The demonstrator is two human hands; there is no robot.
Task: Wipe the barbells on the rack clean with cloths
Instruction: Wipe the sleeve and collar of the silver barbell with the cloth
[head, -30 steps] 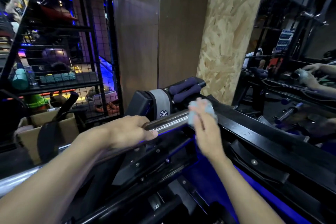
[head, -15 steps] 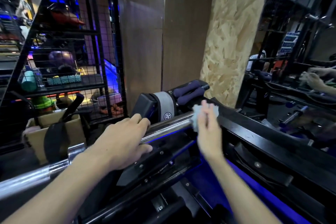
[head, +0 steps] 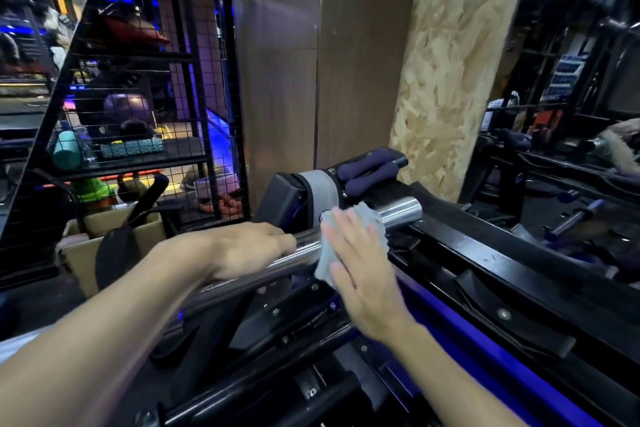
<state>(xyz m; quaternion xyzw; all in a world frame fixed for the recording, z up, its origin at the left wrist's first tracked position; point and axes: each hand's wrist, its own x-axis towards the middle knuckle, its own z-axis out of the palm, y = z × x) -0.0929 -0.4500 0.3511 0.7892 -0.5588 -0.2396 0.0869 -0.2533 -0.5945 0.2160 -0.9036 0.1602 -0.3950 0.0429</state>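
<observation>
A chrome barbell [head: 403, 211] lies across the black and blue rack [head: 485, 274], running from lower left to its sleeve end at centre right. My left hand [head: 249, 250] wraps over the bar's shaft, fingers curled around it. My right hand [head: 360, 263] lies flat with fingers spread, pressing a pale blue-grey cloth [head: 367, 218] against the bar just left of the sleeve end. The cloth hangs down a little below the bar under my palm.
Purple-handled grips [head: 370, 170] and a grey strap [head: 322, 191] sit behind the bar. A black wire shelf [head: 145, 135] with gym gear stands left, a cardboard box [head: 83, 246] below it. A chipboard pillar [head: 457, 62] rises behind, a mirror [head: 571, 114] at right.
The right hand and cloth slid back along the bar toward me, baring the chrome sleeve end. The left hand shifted its grip along the shaft. The view moved closer.
</observation>
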